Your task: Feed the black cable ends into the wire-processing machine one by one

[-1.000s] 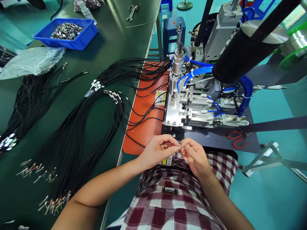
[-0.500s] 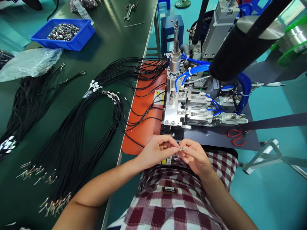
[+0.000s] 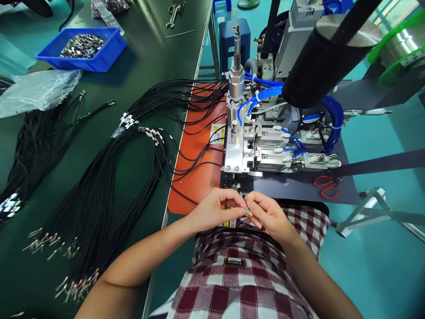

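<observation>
In front of the machine's near edge, my left hand (image 3: pixel 217 208) pinches the end of a black cable between thumb and forefinger. Thin coloured wires (image 3: pixel 249 213) stick out of that end. My right hand (image 3: pixel 268 215) is closed on these wires from the other side, its fingertips almost meeting those of the left. The black cable (image 3: pixel 184 195) runs over an orange plate (image 3: pixel 206 186) towards my left hand, whose fingers hide part of it. Other black cables (image 3: pixel 162 91) lead from the bench into the metal machine (image 3: pixel 235 155).
On the green bench to the left lie bundles of black cables (image 3: pixel 99 195) with stripped ends, a plastic bag (image 3: pixel 43 93), a blue bin (image 3: pixel 109 55) of metal parts and a wrench (image 3: pixel 172 17). Red-handled scissors (image 3: pixel 327 186) rest on the grey plate at right. A black cylinder (image 3: pixel 314 64) overhangs the machine.
My right fingers have shifted on the wires, which now look more spread and bent at the fingertips. The camera view has moved slightly.
</observation>
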The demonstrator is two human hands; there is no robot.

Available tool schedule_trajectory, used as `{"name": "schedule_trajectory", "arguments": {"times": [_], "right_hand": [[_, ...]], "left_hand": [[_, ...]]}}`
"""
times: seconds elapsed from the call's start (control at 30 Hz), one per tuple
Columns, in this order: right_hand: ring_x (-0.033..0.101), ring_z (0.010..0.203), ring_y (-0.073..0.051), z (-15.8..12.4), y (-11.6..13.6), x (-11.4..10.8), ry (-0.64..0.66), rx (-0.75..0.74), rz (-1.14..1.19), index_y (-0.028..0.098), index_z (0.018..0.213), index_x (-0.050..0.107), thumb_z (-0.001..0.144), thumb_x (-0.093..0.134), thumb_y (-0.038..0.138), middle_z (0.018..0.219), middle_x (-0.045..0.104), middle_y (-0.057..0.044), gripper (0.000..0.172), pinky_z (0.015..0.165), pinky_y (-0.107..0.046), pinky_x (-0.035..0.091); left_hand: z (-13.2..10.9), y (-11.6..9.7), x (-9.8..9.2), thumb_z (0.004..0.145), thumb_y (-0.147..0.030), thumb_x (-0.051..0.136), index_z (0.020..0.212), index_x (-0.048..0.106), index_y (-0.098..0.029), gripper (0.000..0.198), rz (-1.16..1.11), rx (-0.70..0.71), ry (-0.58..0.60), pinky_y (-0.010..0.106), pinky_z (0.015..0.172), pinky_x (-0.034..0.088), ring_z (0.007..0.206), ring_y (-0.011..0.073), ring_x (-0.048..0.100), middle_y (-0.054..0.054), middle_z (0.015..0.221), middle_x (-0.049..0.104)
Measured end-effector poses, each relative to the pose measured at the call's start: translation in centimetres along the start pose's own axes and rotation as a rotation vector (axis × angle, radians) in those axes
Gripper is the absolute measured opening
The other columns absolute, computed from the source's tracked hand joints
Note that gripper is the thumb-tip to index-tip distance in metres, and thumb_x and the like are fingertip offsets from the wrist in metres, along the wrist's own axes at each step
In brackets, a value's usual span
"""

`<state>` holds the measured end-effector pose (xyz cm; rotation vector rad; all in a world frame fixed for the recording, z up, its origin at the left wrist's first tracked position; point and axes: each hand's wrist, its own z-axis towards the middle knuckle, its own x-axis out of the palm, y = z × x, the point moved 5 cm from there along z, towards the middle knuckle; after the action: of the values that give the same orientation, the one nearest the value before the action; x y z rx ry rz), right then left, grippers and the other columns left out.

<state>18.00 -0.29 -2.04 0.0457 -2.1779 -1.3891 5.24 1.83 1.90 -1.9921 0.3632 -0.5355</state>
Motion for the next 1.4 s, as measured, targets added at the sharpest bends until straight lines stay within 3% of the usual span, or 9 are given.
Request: {"name": "schedule_trajectory", "arguments": {"times": [0.17,0.37,0.6,0.73,0.87,1.0,1.17,1.27,1.4], "right_hand": [[0.034,0.045,-0.006,0.1,0.8,-0.4,-0.027,-0.029,-0.092,0.019,0.079,0.055,0.089,0.059,0.04,0.056,0.043,0.007,0.023,0.045,-0.021,0.029],[0.048,0.051,-0.009,0.1,0.9,-1.1,-0.22,-0.143,-0.219,0.019,0.088,0.059,0.09,0.055,0.039,0.07,0.056,0.002,0.02,0.051,-0.024,0.041],[0.054,0.064,-0.015,-0.4,1.4,-0.2,-0.378,-0.317,-0.669,0.02,0.088,0.058,0.09,0.055,0.029,0.077,0.059,-0.002,0.01,0.061,-0.028,0.044],[0.048,0.064,-0.015,-0.1,2.1,0.4,-0.308,-0.429,-0.906,0.02,0.077,0.05,0.093,0.049,0.021,0.071,0.053,0.0,0.016,0.063,-0.03,0.037],[0.042,0.061,-0.013,0.6,1.6,0.4,-0.15,-0.481,-0.726,0.021,0.075,0.048,0.095,0.044,0.019,0.068,0.047,0.002,0.02,0.059,-0.028,0.035],[0.04,0.06,-0.013,1.0,0.7,-0.2,-0.141,-0.496,-0.497,0.021,0.074,0.048,0.096,0.044,0.021,0.067,0.045,0.003,0.022,0.058,-0.027,0.034],[0.037,0.058,-0.012,1.8,-0.5,-1.7,-0.262,-0.429,-0.404,0.02,0.072,0.048,0.095,0.047,0.025,0.065,0.042,0.003,0.024,0.055,-0.026,0.031],[0.035,0.056,-0.011,2.5,-1.3,-2.4,-0.311,-0.375,-0.377,0.02,0.071,0.049,0.094,0.048,0.027,0.064,0.041,0.004,0.025,0.053,-0.026,0.03],[0.035,0.055,-0.011,3.4,-2.2,-2.6,-0.35,-0.34,-0.357,0.02,0.071,0.049,0.094,0.049,0.03,0.066,0.043,0.003,0.025,0.053,-0.026,0.03]], "left_hand": [[0.1,0.3,-0.1,0.074,-0.026,0.071,0.075,0.064,-0.011,0.017,0.003,0.008,-0.051,0.019,0.053,0.04,0.057,0.0078,0.052,0.0,0.065,0.06],[0.2,0.1,-0.9,0.074,-0.025,0.069,0.073,0.064,-0.011,0.015,0.06,0.048,-0.219,0.019,0.057,0.04,0.061,0.008,0.051,0.0,0.067,0.06],[0.5,0.2,-1.1,0.072,-0.027,0.069,0.071,0.064,-0.011,0.018,0.057,0.047,-0.256,0.02,0.058,0.043,0.061,0.0093,0.053,0.001,0.067,0.061],[0.5,0.3,-1.1,0.071,-0.026,0.069,0.071,0.063,-0.011,0.017,0.061,0.043,-0.247,0.019,0.055,0.041,0.058,0.0081,0.051,0.0,0.065,0.059],[0.5,0.4,-1.1,0.073,-0.026,0.068,0.071,0.062,-0.011,0.016,0.063,-0.001,-0.197,0.018,0.05,0.038,0.053,0.0063,0.047,-0.002,0.061,0.056],[0.5,0.5,-1.2,0.077,-0.024,0.065,0.076,0.063,-0.011,0.014,0.117,0.003,-0.159,0.019,0.052,0.04,0.055,0.0075,0.051,-0.001,0.065,0.059],[0.2,-0.5,-2.4,0.084,-0.013,0.058,0.088,0.065,-0.014,0.009,0.566,0.297,-0.235,0.024,0.069,0.047,0.078,0.0129,0.058,0.003,0.083,0.062],[0.2,-0.8,-2.7,0.088,-0.01,0.051,0.095,0.065,-0.014,0.016,0.794,0.47,-0.195,0.025,0.079,0.048,0.087,0.0139,0.058,0.005,0.09,0.061],[0.5,-0.1,-3.5,0.09,-0.01,0.048,0.106,0.065,-0.015,0.024,0.956,0.493,-0.132,0.023,0.073,0.05,0.083,0.0135,0.058,0.005,0.09,0.056]]}}
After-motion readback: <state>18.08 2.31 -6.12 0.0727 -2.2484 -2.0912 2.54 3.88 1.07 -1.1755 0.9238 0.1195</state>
